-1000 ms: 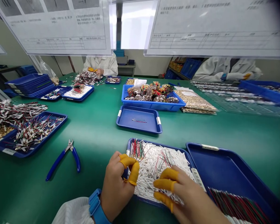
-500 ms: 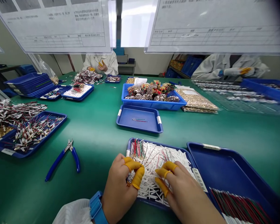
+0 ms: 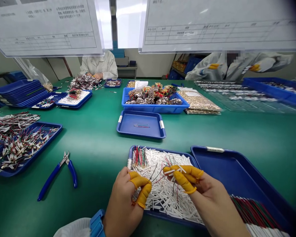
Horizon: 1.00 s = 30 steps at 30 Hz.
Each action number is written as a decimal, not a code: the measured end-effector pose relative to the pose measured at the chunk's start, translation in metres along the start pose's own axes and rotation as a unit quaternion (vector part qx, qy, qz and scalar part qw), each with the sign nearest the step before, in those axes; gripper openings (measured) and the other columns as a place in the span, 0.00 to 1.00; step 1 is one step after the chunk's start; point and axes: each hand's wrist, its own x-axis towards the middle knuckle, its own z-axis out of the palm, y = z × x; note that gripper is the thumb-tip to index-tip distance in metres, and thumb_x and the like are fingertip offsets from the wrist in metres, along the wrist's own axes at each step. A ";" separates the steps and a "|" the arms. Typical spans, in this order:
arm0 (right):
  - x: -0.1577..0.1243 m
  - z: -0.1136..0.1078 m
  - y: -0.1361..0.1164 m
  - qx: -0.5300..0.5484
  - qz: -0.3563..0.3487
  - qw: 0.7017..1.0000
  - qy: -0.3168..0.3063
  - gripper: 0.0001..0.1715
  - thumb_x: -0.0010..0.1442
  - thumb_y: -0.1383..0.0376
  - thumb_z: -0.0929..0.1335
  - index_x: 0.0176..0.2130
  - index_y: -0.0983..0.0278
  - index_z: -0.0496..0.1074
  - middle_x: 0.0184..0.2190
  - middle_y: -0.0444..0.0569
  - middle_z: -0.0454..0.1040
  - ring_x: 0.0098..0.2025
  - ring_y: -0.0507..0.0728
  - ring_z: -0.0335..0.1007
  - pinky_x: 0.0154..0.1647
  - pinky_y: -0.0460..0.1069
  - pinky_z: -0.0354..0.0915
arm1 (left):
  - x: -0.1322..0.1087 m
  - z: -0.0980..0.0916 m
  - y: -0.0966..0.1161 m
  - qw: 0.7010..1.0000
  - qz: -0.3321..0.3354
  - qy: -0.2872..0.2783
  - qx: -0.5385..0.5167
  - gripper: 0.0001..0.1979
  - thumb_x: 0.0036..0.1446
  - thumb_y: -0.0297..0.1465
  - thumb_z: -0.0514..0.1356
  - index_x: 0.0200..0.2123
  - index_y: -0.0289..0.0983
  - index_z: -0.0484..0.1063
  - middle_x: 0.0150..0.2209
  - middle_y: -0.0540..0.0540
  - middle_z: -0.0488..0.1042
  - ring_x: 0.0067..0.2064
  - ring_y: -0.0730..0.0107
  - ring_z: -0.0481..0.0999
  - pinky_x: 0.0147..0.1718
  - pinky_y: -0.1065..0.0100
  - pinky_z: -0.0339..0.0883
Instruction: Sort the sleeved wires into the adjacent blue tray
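Over a blue tray (image 3: 131, 153) heaped with short white tubes (image 3: 160, 194), my two hands work close together, with yellow cots on several fingers. My left hand (image 3: 127, 199) pinches thin wires (image 3: 155, 171), a dark one and a red one, between thumb and forefinger. Several white tubes (image 3: 179, 170) are gripped between the thumb and fingers of my right hand (image 3: 202, 184), just right of the wire ends. A bundle of red, green and black wires (image 3: 140, 156) lies at the tray's far left corner. More loose wires show behind my right fingertips.
Blue-handled cutters (image 3: 61, 174) lie at left. A larger tray (image 3: 227, 171) at right holds sleeved wires (image 3: 256, 210). Ahead are a small tray (image 3: 143, 131) with a few wires and a bin (image 3: 153, 108) of metal parts. Two people in white coats sit across the table.
My right hand has turned palm-up and now shows white tubes in its fingers. My left hand keeps its pinch on the wires. The whole view has shifted slightly.
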 end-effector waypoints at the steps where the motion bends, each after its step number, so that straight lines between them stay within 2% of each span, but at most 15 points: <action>1: 0.000 0.000 -0.002 0.013 0.007 1.000 0.014 0.15 0.42 0.57 0.77 0.31 0.61 0.78 0.32 0.54 0.83 0.36 0.64 0.80 0.39 0.55 0.75 | 0.000 0.000 0.000 1.000 -0.003 -0.002 0.000 0.07 0.60 0.26 0.55 0.35 0.35 0.74 0.33 0.39 0.75 0.37 0.55 0.69 0.37 0.53 0.66; 7: 0.000 0.000 -0.001 0.056 -0.019 0.994 0.097 0.17 0.39 0.55 0.78 0.28 0.60 0.77 0.26 0.50 0.82 0.29 0.61 0.80 0.35 0.53 0.76 | 0.000 0.000 0.001 1.000 0.012 0.007 -0.004 0.07 0.60 0.25 0.55 0.35 0.35 0.74 0.32 0.41 0.75 0.35 0.57 0.69 0.37 0.54 0.66; 16: -0.002 0.002 -0.010 0.022 -0.037 0.993 0.114 0.13 0.37 0.60 0.79 0.26 0.58 0.77 0.26 0.46 0.83 0.30 0.58 0.81 0.33 0.46 0.76 | -0.001 -0.001 0.002 1.000 0.006 0.000 0.000 0.06 0.60 0.26 0.57 0.35 0.36 0.74 0.33 0.42 0.75 0.36 0.58 0.70 0.39 0.54 0.65; 19: -0.002 0.002 -0.009 0.001 -0.056 0.993 0.099 0.11 0.39 0.60 0.78 0.27 0.58 0.78 0.25 0.46 0.83 0.30 0.57 0.81 0.33 0.44 0.75 | 0.000 -0.001 0.003 1.000 0.010 0.000 -0.004 0.06 0.60 0.26 0.56 0.35 0.35 0.74 0.33 0.42 0.75 0.36 0.59 0.69 0.38 0.55 0.65; 22: -0.001 0.000 -0.004 -0.013 -0.063 0.996 0.063 0.11 0.42 0.59 0.77 0.29 0.58 0.79 0.28 0.49 0.83 0.32 0.58 0.81 0.36 0.47 0.75 | 0.001 -0.001 0.003 1.000 0.015 -0.004 -0.007 0.07 0.60 0.26 0.56 0.34 0.35 0.74 0.32 0.42 0.75 0.35 0.58 0.69 0.38 0.55 0.64; 26: -0.002 -0.001 0.004 0.006 -0.032 0.999 0.018 0.13 0.46 0.57 0.76 0.34 0.58 0.80 0.36 0.52 0.83 0.39 0.61 0.80 0.43 0.52 0.74 | 0.001 -0.001 0.003 1.000 0.016 -0.015 -0.004 0.06 0.60 0.26 0.56 0.35 0.36 0.74 0.33 0.42 0.76 0.35 0.58 0.69 0.39 0.54 0.63; 30: -0.004 -0.002 0.008 0.040 -0.011 0.999 -0.008 0.11 0.52 0.57 0.73 0.38 0.56 0.80 0.38 0.50 0.83 0.42 0.59 0.79 0.46 0.50 0.72 | 0.000 -0.001 0.005 0.999 0.007 -0.034 -0.001 0.07 0.60 0.26 0.56 0.35 0.35 0.74 0.32 0.41 0.74 0.36 0.56 0.67 0.37 0.54 0.63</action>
